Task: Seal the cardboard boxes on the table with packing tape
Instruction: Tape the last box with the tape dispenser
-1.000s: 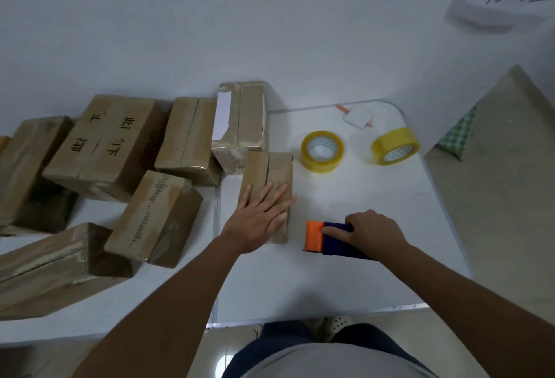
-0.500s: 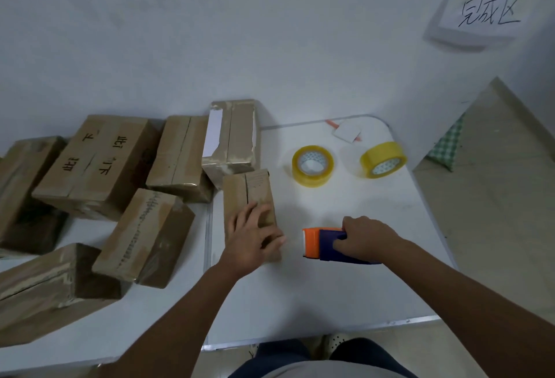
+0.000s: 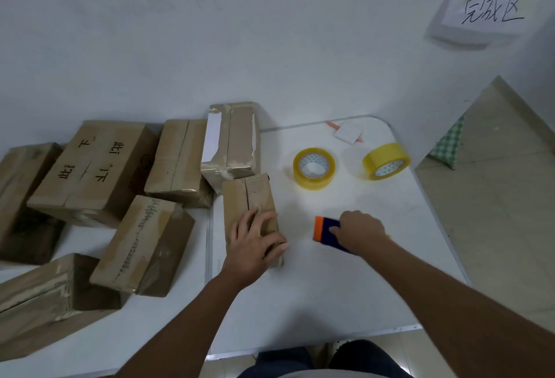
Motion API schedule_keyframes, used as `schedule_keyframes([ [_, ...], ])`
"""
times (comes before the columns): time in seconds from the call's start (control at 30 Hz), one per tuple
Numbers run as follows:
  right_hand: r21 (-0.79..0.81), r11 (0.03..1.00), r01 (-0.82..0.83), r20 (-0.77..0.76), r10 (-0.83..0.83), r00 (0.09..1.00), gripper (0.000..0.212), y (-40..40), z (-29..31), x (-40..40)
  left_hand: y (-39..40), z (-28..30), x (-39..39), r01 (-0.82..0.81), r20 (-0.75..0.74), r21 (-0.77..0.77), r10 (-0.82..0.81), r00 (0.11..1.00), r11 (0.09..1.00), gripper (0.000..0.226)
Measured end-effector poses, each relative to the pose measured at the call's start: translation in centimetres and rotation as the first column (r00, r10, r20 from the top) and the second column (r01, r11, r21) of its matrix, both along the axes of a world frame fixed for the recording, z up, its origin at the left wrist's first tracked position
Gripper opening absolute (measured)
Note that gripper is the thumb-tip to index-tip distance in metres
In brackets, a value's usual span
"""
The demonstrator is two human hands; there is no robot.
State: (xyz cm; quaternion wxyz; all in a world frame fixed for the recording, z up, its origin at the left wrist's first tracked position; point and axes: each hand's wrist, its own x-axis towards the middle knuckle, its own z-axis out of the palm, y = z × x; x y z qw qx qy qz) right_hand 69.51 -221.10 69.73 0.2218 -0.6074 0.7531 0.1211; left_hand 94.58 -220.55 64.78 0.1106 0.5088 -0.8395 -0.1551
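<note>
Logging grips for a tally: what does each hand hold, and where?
Right hand grips the tape dispenser by its blue body. Left hand grips the small box at its near end.

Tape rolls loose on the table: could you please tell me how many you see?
2: a flat-lying roll mid-table, and a tilted roll near the right edge. A third may sit hidden inside the dispenser.

Both forearms are bare from the lower frame edge to the wrist, with no sleeve visible on either. The left hand point(image 3: 255, 245) and the right hand point(image 3: 360, 232) carry no gloves, and no rings, watch or wristband can be made out. At the bottom edge, dark blue trousers point(image 3: 282, 361) cover the legs, a strip of light grey garment point(image 3: 324, 374) shows below them, and light-coloured perforated footwear point(image 3: 332, 347) shows between the legs.
</note>
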Motion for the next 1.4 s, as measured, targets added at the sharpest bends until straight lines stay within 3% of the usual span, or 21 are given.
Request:
schedule_keyframes([
  [0.17,-0.123,0.991,0.045,-0.063,-0.053,0.997,0.034,0.0,-2.3,-1.2,0.0,0.0,-0.2,0.011,-0.008,-0.015,-0.011,1.0,1.0,0.037],
  [0.27,-0.078,0.993,0.085,0.046,-0.082,0.996,0.024,0.8,-5.1,-0.2,-0.2,0.1,0.3,0.032,0.007,0.017,-0.032,0.999,0.999,0.033],
  [0.33,-0.071,0.987,0.146,0.109,-0.137,0.984,0.03,1.4,-6.3,-0.3,-0.2,0.3,0.4,0.037,0.028,0.052,-0.038,0.999,0.998,0.032],
  [0.43,-0.394,0.912,0.112,0.199,-0.034,0.979,0.05,2.2,-6.8,1.0,-0.2,0.6,0.2,0.034,0.031,0.058,-0.036,0.999,0.998,0.034],
  [0.47,-0.41,0.898,0.158,0.371,0.006,0.928,0.052,2.5,-6.4,2.0,-0.2,0.6,0.2,0.035,0.032,0.051,-0.036,0.999,0.998,0.035],
  [0.5,-0.307,0.921,0.241,0.598,-0.011,0.802,0.055,2.8,-5.6,3.2,-0.2,0.5,0.2,0.037,0.038,0.048,-0.039,0.999,0.998,0.035],
  [0.53,-0.09,0.95,0.299,0.789,-0.115,0.603,0.058,3.2,-5.1,4.5,-0.2,0.5,0.3,0.041,0.049,0.047,-0.043,0.998,0.998,0.037],
  [0.6,0.289,0.904,0.315,0.879,-0.38,0.287,0.049,4.0,-4.5,6.1,-0.3,0.5,0.3,0.048,0.054,0.049,-0.05,0.997,0.998,0.042],
  [0.63,0.359,0.874,0.329,0.864,-0.444,0.237,0.036,4.2,-4.6,6.4,-0.3,0.6,0.3,0.044,0.046,0.057,-0.046,0.998,0.997,0.044],
  [0.73,0.315,0.836,0.449,0.848,-0.46,0.262,0.008,4.7,-4.4,6.0,-0.3,0.5,0.3,0.038,0.046,0.082,-0.042,0.998,0.996,0.043],
  [0.8,0.266,0.824,0.5,0.863,-0.435,0.258,0.01,4.9,-4.2,5.3,-0.5,0.4,0.2,0.027,0.034,0.101,-0.031,0.999,0.995,0.039],
  [0.9,0.231,0.844,0.484,0.863,-0.407,0.299,0.01,5.2,-3.4,4.6,-1.3,1.1,0.5,0.023,-0.105,0.2,-0.002,0.995,0.979,0.047],
  [1.0,0.176,0.844,0.506,0.874,-0.37,0.314,0.009,5.5,-3.0,4.3,-1.6,1.4,1.9,0.174,-0.147,0.256,-0.14,0.979,0.951,0.057],
  [1.13,0.116,0.854,0.508,0.883,-0.323,0.341,0.01,5.9,-2.6,4.6,-1.4,0.9,3.4,0.319,-0.015,0.153,-0.32,0.947,0.935,0.072],
  [1.4,0.113,0.842,0.528,0.886,-0.326,0.33,0.014,6.1,-2.7,3.8,-0.5,-0.3,1.8,0.344,0.253,-0.093,-0.312,0.916,0.934,0.076],
])
